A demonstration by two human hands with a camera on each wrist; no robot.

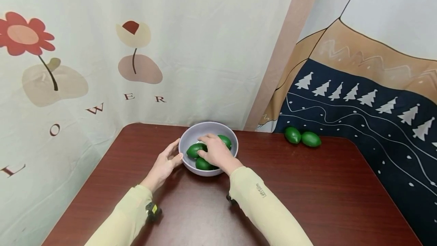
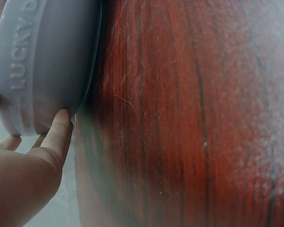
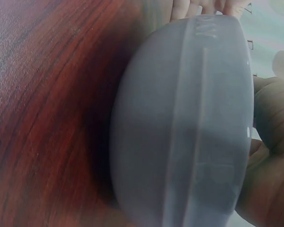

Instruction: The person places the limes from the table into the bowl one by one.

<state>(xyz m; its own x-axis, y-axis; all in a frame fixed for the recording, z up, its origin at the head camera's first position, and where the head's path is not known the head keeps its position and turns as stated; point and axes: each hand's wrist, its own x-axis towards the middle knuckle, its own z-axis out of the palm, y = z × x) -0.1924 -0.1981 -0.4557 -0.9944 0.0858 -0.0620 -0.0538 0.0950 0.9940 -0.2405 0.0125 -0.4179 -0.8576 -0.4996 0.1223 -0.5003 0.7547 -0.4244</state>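
In the head view a round lilac-grey bowl [image 1: 209, 171] stands near the table's back edge with several green limes [image 1: 196, 150] inside. My left hand [image 1: 165, 166] is at the bowl's left side, thumb on the near side, fingers along the outer wall. The left wrist view has these fingertips [image 2: 62, 118] on the wall, below raised lettering. My right hand [image 1: 218, 152] reaches over the near right rim into the bowl, thumb and forefinger spread by a lime. Its palm covers part of the limes; I cannot tell whether it grips one.
Two more limes [image 1: 311, 139] lie side by side near the back right edge of the dark red-brown table [image 1: 191, 215]. Behind the table hangs a pale curtain [image 1: 205, 48] printed with flowers, and a dark cloth with white trees [image 1: 351, 92] is on the right.
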